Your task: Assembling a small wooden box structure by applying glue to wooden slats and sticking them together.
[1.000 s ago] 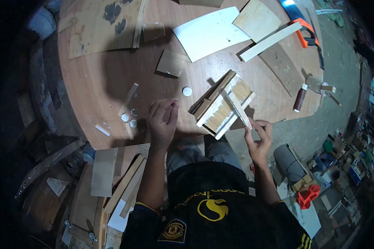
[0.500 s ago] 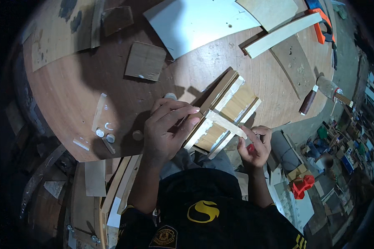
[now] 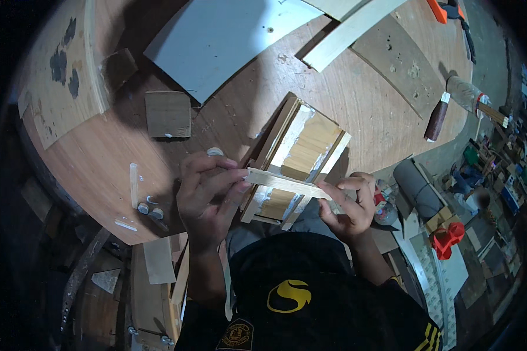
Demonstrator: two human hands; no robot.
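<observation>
A thin pale wood strip [image 3: 284, 182] spans the gap between my hands, pinched near its left end by my left hand [image 3: 212, 196] and near its right end by my right hand [image 3: 350, 206]. Beneath it lies a small wooden box-like frame [image 3: 311, 140] at the table's near edge, with white glue smeared along its rails. The strip crosses over the frame; whether it touches the rails I cannot tell. A round white-topped piece [image 3: 215, 151] is partly hidden behind my left fingers.
On the round wooden table [image 3: 228, 128] lie a square wood block [image 3: 168, 114], a white board [image 3: 216, 50], a long batten [image 3: 351, 35] and a dark-handled tool [image 3: 437, 117]. A brush [image 3: 468, 96] rests by the right edge. Small round pieces [image 3: 149, 210] sit at left.
The strip has come up from the frame toward me, and both hands have shifted with it. My view has turned, so the table's contents appear moved.
</observation>
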